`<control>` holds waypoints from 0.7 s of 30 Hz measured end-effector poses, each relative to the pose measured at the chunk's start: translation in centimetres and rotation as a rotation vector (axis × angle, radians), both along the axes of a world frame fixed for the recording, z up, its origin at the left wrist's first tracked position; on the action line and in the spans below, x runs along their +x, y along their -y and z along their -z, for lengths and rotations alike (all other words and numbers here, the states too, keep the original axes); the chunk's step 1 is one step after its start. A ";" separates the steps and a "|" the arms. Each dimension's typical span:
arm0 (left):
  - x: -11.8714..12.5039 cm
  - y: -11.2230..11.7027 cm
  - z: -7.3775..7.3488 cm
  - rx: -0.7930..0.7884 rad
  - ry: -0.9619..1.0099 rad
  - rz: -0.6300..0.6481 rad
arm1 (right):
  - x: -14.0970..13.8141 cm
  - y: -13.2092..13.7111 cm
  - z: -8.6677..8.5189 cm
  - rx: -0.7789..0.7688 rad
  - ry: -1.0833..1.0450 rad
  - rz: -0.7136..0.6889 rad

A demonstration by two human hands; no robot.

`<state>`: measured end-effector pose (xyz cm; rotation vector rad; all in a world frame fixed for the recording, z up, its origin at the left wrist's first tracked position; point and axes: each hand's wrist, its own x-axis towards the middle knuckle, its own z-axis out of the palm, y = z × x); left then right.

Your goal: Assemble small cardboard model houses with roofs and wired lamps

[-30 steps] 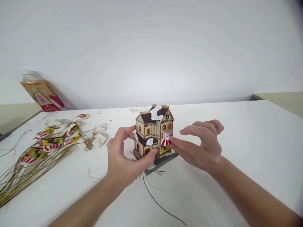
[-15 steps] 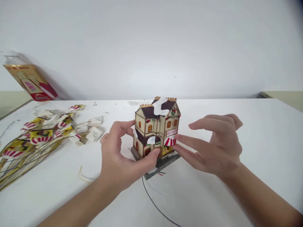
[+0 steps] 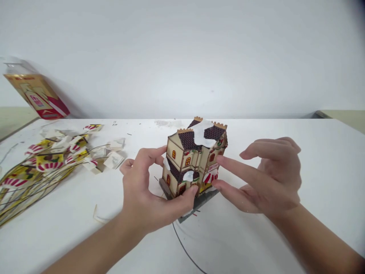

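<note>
A small model house has cream walls, dark shingled roofs and white snow patches. It sits tilted on a grey base. My left hand is closed around its left side, the thumb across the lower front and the fingers behind. On the right front face is a red-and-white striped awning under a small sign. My right hand has its fingers apart, one fingertip by the sign and the thumb at the awning's lower right edge. A thin black wire runs out below the base.
To the left lies a pile of loose striped awning pieces with wires and white blocks. A gold-and-red carton leans at the far left by the wall. The white table meets the wall behind.
My left hand has turned and tipped the house, and its top has shifted right. My right hand has moved slightly right, its two front fingertips now farther apart.
</note>
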<state>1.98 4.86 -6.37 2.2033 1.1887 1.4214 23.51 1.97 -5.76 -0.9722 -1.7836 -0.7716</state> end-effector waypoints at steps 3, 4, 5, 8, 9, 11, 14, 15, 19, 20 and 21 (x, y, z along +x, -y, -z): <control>0.1 0.0 0.0 0.052 -0.008 0.010 | 0.1 -0.1 0.0 0.020 -0.008 -0.019; 0.1 0.1 0.0 0.074 -0.015 0.014 | 0.1 -0.1 0.0 0.027 -0.011 -0.019; 0.1 0.1 0.0 0.095 -0.024 0.017 | 0.1 -0.2 0.0 0.035 -0.015 -0.013; 0.1 0.2 -0.1 0.152 -0.069 0.011 | 0.0 -0.3 0.0 0.046 -0.031 0.025; 0.1 0.2 -0.1 0.177 -0.087 -0.001 | 0.0 -0.3 0.0 0.052 -0.042 0.034; 0.0 0.1 -0.2 0.233 -0.121 -0.033 | 0.0 -0.3 0.0 0.061 -0.065 0.050; 0.0 -0.1 -0.3 0.305 -0.163 -0.061 | 0.1 -0.4 0.1 0.070 -0.088 0.090; 0.0 -0.2 -0.3 0.318 -0.168 -0.062 | 0.2 -0.4 0.1 0.068 -0.090 0.102; -0.2 -0.5 -0.1 0.390 -0.177 -0.042 | 0.3 -0.4 0.1 0.077 -0.106 0.092; -0.3 -0.5 0.0 0.416 -0.185 -0.042 | 0.3 -0.5 0.1 0.083 -0.108 0.080; -0.4 -0.5 0.1 0.446 -0.200 -0.045 | 0.3 -0.5 0.0 0.096 -0.109 0.068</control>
